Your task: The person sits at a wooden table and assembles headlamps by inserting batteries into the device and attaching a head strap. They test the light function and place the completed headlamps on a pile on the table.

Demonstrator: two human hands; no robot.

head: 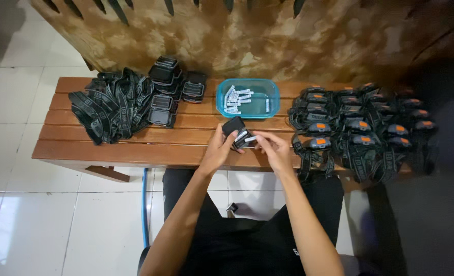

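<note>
Am gripping open black lamp case (233,129) in left hand (218,149); right hand (271,147) pinching battery (247,139), seating it over tabletop (135,148).

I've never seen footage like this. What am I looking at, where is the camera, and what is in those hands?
There is no machine here: a person wears a camera on the head, so the one picture looks down along their arms. The left hand holds a small black headlamp body, its back open, with small white batteries showing in it. The right hand touches the batteries at its edge. In front stands a slatted wooden bench. On it lie a pile of black head straps, a stack of black lamp bodies, a blue plastic tub of white batteries, and a heap of finished headlamps with orange buttons.
</note>
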